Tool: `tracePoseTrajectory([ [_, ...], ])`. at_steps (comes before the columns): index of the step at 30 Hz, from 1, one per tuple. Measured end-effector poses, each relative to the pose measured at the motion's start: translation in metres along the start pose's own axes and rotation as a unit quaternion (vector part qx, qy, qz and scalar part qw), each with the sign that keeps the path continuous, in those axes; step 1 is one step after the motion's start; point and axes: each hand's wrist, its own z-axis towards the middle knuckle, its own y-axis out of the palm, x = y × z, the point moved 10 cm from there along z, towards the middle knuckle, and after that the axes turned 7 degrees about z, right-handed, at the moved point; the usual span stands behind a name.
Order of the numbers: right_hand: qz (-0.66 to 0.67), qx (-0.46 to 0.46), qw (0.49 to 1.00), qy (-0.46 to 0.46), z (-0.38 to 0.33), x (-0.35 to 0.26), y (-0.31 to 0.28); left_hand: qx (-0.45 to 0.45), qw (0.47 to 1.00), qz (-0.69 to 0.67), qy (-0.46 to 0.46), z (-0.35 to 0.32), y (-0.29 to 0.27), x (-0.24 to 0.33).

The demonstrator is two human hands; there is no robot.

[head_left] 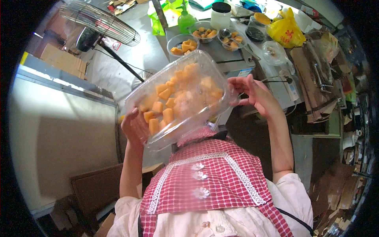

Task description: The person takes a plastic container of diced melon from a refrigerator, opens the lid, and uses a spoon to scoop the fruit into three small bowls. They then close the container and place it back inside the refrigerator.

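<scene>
A large clear plastic box (215, 65) is tilted in front of my chest, with several orange fruit chunks (168, 115) showing inside it. My left hand (134, 125) grips its left end; part of that hand is seen blurred through the plastic. At the box's right end is my right hand (254, 94), fingers spread and fingertips at the rim. Whether those fingertips bear any of the weight cannot be told. Beyond the box, three clear bowls (170, 44) with more orange chunks stand on the table.
Behind the bowls are a green pump bottle (185, 20), a white jar with a black lid (220, 15) and a yellow plastic bag (287, 29). Cardboard (304, 75) lies on the table's right. A caged fan (104, 23) stands at far left, above a pale panel (71, 130).
</scene>
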Motion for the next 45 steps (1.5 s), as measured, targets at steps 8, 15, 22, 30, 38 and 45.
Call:
tracePoseTrajectory([
  [8, 0.104, 0.013, 0.994, -0.031, -0.014, 0.002, 0.01, -0.002, 0.996, 0.086, -0.018, 0.013, 0.016, 0.002],
  [15, 0.133, 0.046, 0.988, -0.069, -0.03, -0.011, 0.007, 0.003, 0.99, 0.131, -0.046, 0.011, 0.023, -0.005],
  [22, 0.028, 0.07, 0.992, -0.102, -0.038, -0.009, 0.007, 0.037, 0.962, 0.259, -0.075, 0.004, 0.031, 0.006],
  [30, 0.082, 0.042, 0.994, -0.052, -0.034, 0.009, 0.014, 0.104, 0.959, 0.256, -0.062, 0.002, 0.011, 0.008],
  [38, 0.126, 0.036, 0.991, -0.019, -0.029, 0.035, 0.036, 0.169, 0.948, 0.265, -0.05, -0.013, -0.009, 0.009],
  [45, 0.074, 0.086, 0.989, -0.094, -0.029, 0.026, 0.025, 0.108, 0.978, 0.164, -0.065, -0.017, -0.016, -0.004],
])
